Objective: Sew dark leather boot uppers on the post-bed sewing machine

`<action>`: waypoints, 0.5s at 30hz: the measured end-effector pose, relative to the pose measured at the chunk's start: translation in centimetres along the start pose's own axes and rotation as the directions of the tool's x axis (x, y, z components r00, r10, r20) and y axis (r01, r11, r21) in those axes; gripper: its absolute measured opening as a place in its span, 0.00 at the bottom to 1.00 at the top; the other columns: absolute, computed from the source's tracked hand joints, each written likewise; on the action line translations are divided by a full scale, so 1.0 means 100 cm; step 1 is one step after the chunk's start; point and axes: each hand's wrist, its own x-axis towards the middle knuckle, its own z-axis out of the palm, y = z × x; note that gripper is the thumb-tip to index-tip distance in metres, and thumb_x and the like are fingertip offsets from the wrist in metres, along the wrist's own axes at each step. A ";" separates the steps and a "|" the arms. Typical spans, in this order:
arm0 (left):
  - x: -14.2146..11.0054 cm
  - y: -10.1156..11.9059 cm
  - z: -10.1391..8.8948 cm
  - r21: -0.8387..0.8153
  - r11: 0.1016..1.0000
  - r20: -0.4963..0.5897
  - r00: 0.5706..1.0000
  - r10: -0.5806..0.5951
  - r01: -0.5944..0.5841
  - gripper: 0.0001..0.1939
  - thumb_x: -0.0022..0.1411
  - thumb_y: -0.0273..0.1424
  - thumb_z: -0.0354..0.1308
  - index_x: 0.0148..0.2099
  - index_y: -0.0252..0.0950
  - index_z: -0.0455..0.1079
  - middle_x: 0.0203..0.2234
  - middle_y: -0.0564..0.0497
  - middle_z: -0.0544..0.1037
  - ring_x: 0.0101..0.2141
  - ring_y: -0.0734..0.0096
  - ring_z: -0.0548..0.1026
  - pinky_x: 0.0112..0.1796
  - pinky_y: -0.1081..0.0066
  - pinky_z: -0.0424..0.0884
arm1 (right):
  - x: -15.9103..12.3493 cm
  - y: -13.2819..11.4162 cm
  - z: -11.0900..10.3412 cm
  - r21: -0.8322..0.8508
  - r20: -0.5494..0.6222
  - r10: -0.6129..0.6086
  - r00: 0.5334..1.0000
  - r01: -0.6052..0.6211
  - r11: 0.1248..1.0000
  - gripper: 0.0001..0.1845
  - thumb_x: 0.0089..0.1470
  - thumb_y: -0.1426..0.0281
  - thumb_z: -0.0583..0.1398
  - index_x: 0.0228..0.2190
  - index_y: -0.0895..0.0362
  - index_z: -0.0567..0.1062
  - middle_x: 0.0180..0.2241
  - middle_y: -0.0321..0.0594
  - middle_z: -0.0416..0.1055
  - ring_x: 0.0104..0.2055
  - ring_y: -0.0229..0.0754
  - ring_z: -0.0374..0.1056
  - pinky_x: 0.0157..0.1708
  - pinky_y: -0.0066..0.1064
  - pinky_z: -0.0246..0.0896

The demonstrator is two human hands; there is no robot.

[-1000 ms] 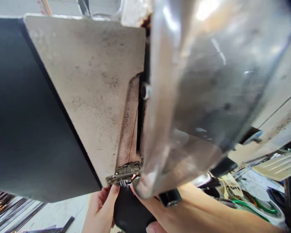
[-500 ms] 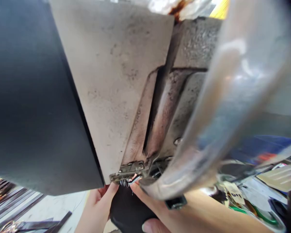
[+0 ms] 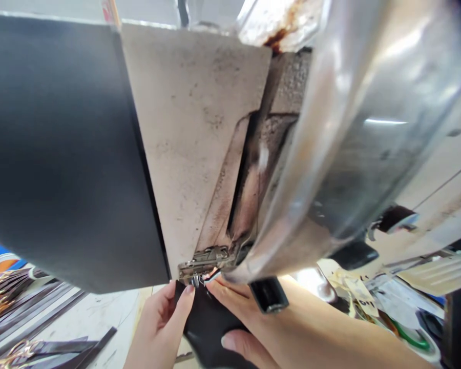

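Observation:
A smooth black leather-like piece [image 3: 209, 328] lies below the small metal fittings [image 3: 203, 261] at the lower end of a pale machine body [image 3: 192, 128]. My left hand [image 3: 157, 323] pinches the piece's left edge between thumb and bent fingers, just under the fittings. From the right, my right hand [image 3: 288, 328] reaches in with its fingertips close to the fittings and its thumb on the black piece. A curved, shiny metal part [image 3: 311, 179] passes in front and hides some of the right hand's fingers.
A large dark panel [image 3: 61, 154] fills the left. Scissors [image 3: 26, 351] and dark strips [image 3: 26, 315] lie on the white table at lower left. Over my right hand hangs a small black block [image 3: 269, 296]. Papers and a green-edged item [image 3: 411, 338] lie at lower right.
The view has shifted, showing more of the machine's right side. My left thumb has moved a little right over the black piece's edge. Both hands stay at the fittings.

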 end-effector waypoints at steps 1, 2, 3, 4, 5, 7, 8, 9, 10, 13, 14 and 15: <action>0.002 0.000 0.000 -0.015 1.000 0.027 1.000 0.010 -0.009 0.27 0.58 0.56 0.62 0.41 0.36 0.78 0.36 0.48 0.82 0.36 0.65 0.75 0.35 0.74 0.74 | 0.000 -0.001 0.003 -0.012 -0.007 0.002 1.000 -0.002 1.000 0.24 0.51 0.68 0.72 0.50 0.55 0.77 0.46 0.39 0.80 0.40 0.47 0.77 0.39 0.36 0.71; 0.004 -0.001 0.000 -0.040 0.999 0.043 0.999 0.013 -0.011 0.26 0.57 0.55 0.63 0.38 0.35 0.78 0.33 0.49 0.82 0.33 0.68 0.74 0.33 0.75 0.73 | 0.001 -0.001 0.006 -0.025 -0.009 0.005 1.000 -0.005 1.000 0.25 0.50 0.67 0.72 0.50 0.56 0.78 0.46 0.41 0.80 0.41 0.49 0.78 0.40 0.38 0.72; 0.006 -0.001 0.000 -0.071 0.997 0.041 0.999 0.008 -0.006 0.26 0.55 0.56 0.65 0.35 0.35 0.77 0.29 0.50 0.80 0.30 0.71 0.72 0.31 0.77 0.71 | 0.002 -0.002 0.010 -0.039 -0.006 0.007 1.000 -0.007 0.999 0.25 0.49 0.67 0.72 0.49 0.57 0.78 0.47 0.43 0.80 0.42 0.51 0.77 0.40 0.40 0.72; 0.008 -0.001 0.000 -0.106 0.994 0.031 1.000 -0.004 0.007 0.27 0.53 0.56 0.67 0.32 0.34 0.76 0.26 0.52 0.79 0.28 0.73 0.70 0.29 0.78 0.69 | 0.003 -0.003 0.014 -0.046 0.009 0.000 1.000 0.000 0.999 0.25 0.49 0.65 0.72 0.49 0.58 0.78 0.47 0.44 0.80 0.43 0.53 0.77 0.40 0.42 0.73; 0.010 -0.001 -0.001 -0.136 0.990 0.028 0.999 -0.022 0.025 0.27 0.50 0.56 0.68 0.30 0.34 0.75 0.24 0.54 0.77 0.26 0.75 0.68 0.28 0.79 0.67 | 0.004 -0.003 0.018 -0.051 0.017 -0.007 1.000 0.008 0.999 0.25 0.49 0.65 0.72 0.48 0.59 0.78 0.47 0.45 0.80 0.43 0.55 0.77 0.39 0.44 0.74; 0.014 -0.001 -0.002 -0.165 0.984 0.051 0.997 -0.064 0.072 0.28 0.47 0.56 0.70 0.27 0.33 0.75 0.21 0.55 0.75 0.24 0.77 0.66 0.26 0.80 0.65 | 0.006 -0.001 0.022 -0.036 0.031 -0.008 0.999 0.009 0.999 0.25 0.49 0.64 0.70 0.48 0.59 0.78 0.47 0.45 0.80 0.44 0.55 0.77 0.38 0.44 0.75; 0.015 -0.001 -0.004 -0.169 0.981 0.068 0.994 -0.086 0.096 0.28 0.46 0.56 0.71 0.27 0.33 0.75 0.21 0.55 0.75 0.23 0.77 0.66 0.25 0.80 0.64 | 0.005 0.001 0.021 -0.010 0.037 -0.025 0.999 0.026 1.000 0.23 0.50 0.64 0.70 0.48 0.59 0.78 0.46 0.45 0.80 0.43 0.54 0.77 0.37 0.41 0.75; 0.016 -0.001 -0.006 -0.175 0.977 0.080 0.991 -0.110 0.122 0.29 0.44 0.57 0.72 0.26 0.33 0.76 0.20 0.54 0.76 0.23 0.77 0.67 0.25 0.79 0.64 | 0.003 0.004 0.018 0.020 0.045 -0.037 0.998 0.036 0.999 0.19 0.52 0.64 0.68 0.46 0.57 0.79 0.44 0.43 0.81 0.41 0.51 0.78 0.36 0.37 0.75; 0.017 0.000 -0.008 -0.185 0.972 0.088 0.987 -0.134 0.148 0.29 0.42 0.57 0.72 0.26 0.34 0.76 0.20 0.54 0.76 0.23 0.76 0.68 0.25 0.79 0.64 | 0.000 0.008 0.013 0.048 0.056 -0.032 0.998 0.030 0.998 0.13 0.56 0.65 0.66 0.42 0.56 0.79 0.41 0.41 0.82 0.39 0.48 0.78 0.35 0.34 0.74; 0.016 0.004 -0.016 -0.215 0.949 0.107 0.972 -0.209 0.228 0.26 0.42 0.56 0.73 0.27 0.36 0.78 0.22 0.54 0.79 0.27 0.73 0.73 0.30 0.79 0.68 | -0.016 0.020 -0.006 0.159 0.070 0.043 0.997 -0.054 0.986 0.10 0.65 0.70 0.57 0.37 0.52 0.79 0.29 0.35 0.79 0.27 0.41 0.76 0.28 0.27 0.70; 0.016 0.005 -0.019 -0.224 0.939 0.126 0.963 -0.237 0.260 0.25 0.44 0.55 0.72 0.28 0.36 0.79 0.23 0.54 0.80 0.30 0.71 0.75 0.33 0.78 0.69 | -0.022 0.023 -0.011 0.211 0.074 0.058 0.996 -0.073 0.975 0.12 0.66 0.72 0.54 0.40 0.51 0.79 0.26 0.32 0.78 0.24 0.38 0.74 0.26 0.26 0.69; 0.016 0.007 -0.023 -0.228 0.927 0.163 0.950 -0.265 0.298 0.25 0.46 0.54 0.72 0.29 0.36 0.80 0.24 0.53 0.81 0.32 0.69 0.77 0.35 0.77 0.70 | -0.027 0.026 -0.014 0.265 0.077 0.048 0.996 -0.067 0.962 0.14 0.66 0.75 0.54 0.44 0.50 0.78 0.25 0.31 0.76 0.23 0.37 0.73 0.25 0.24 0.68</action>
